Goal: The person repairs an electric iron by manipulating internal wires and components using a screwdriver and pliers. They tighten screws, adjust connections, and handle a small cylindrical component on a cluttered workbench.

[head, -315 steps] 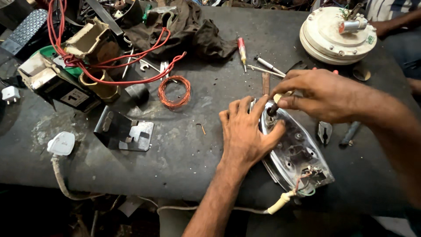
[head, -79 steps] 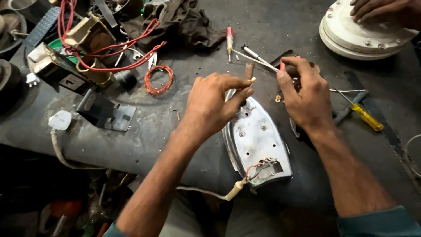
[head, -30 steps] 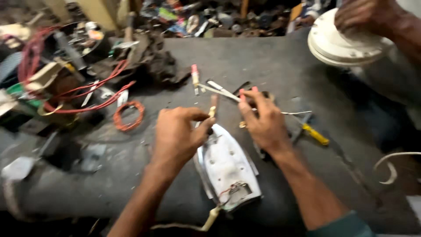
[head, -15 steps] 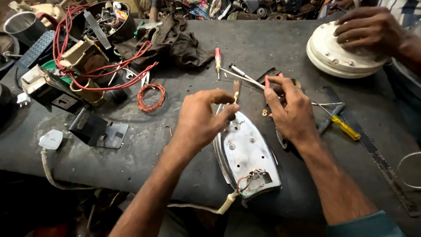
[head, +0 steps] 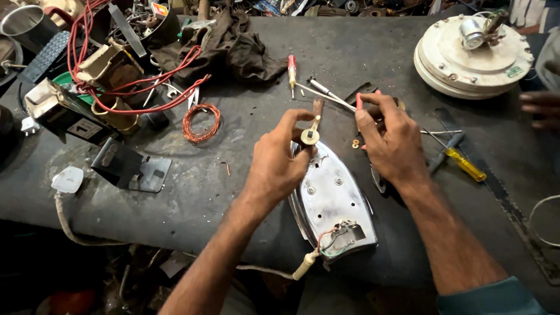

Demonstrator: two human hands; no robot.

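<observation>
Iron soleplate (head: 333,198) laid on dark bench (head: 175,198), between both hands, terminal wiring at near end. Judged heavy, rigid, slick metal; best gripped at side edges, clear of wires.
Left hand (head: 280,160): fingers pinched on small round disc part (head: 310,136) above soleplate tip.
Right hand (head: 388,137): fingers curled around small red-tipped tool (head: 359,100).
Containers: 1 steel cup (head: 22,23) at far left; contents not visible.

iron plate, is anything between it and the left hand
Nothing visible. The left hand rests right at the nose of the iron plate, its fingers pinching a small round disc just above it. The right hand is off to the side, holding a small red-tipped part.
</observation>
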